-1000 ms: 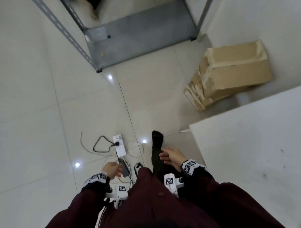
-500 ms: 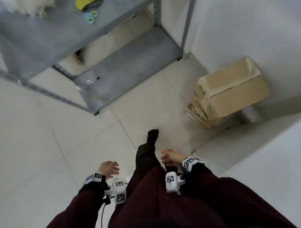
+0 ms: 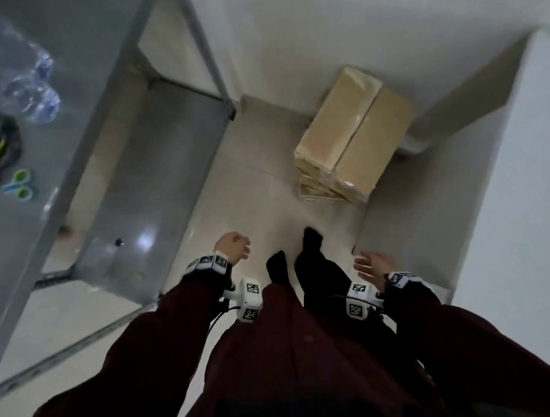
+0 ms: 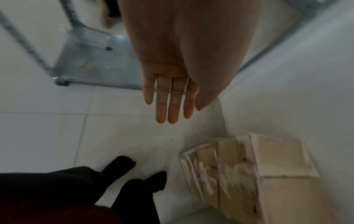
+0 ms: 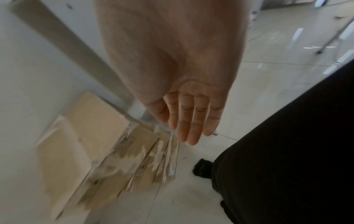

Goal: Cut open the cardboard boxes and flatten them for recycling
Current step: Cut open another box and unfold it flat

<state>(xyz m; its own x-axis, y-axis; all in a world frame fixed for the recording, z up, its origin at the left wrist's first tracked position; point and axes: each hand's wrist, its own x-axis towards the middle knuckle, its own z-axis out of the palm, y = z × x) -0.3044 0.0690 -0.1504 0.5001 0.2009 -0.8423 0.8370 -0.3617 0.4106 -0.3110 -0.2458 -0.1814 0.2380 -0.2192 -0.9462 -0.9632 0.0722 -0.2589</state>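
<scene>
A stack of tan cardboard boxes (image 3: 351, 139) stands on the tiled floor against the wall, straight ahead of my feet, with flattened pieces underneath. It shows blurred in the left wrist view (image 4: 268, 174) and the right wrist view (image 5: 95, 144). My left hand (image 3: 233, 247) hangs empty over the floor, left of my legs, fingers straight (image 4: 168, 106). My right hand (image 3: 371, 268) is also empty with fingers extended (image 5: 187, 125), held short of the boxes. Neither hand touches anything.
A grey metal shelf unit (image 3: 137, 178) stands to the left; its upper shelf holds blue-green scissors (image 3: 19, 183) and plastic bottles (image 3: 31, 90). A white table (image 3: 517, 185) borders the right. My feet in black socks (image 3: 310, 240) are on the floor before the boxes.
I have stepped toward the boxes, which now lie straight ahead instead of off to the right. The power strip on the floor has left view. My hands have moved apart and their fingers have straightened.
</scene>
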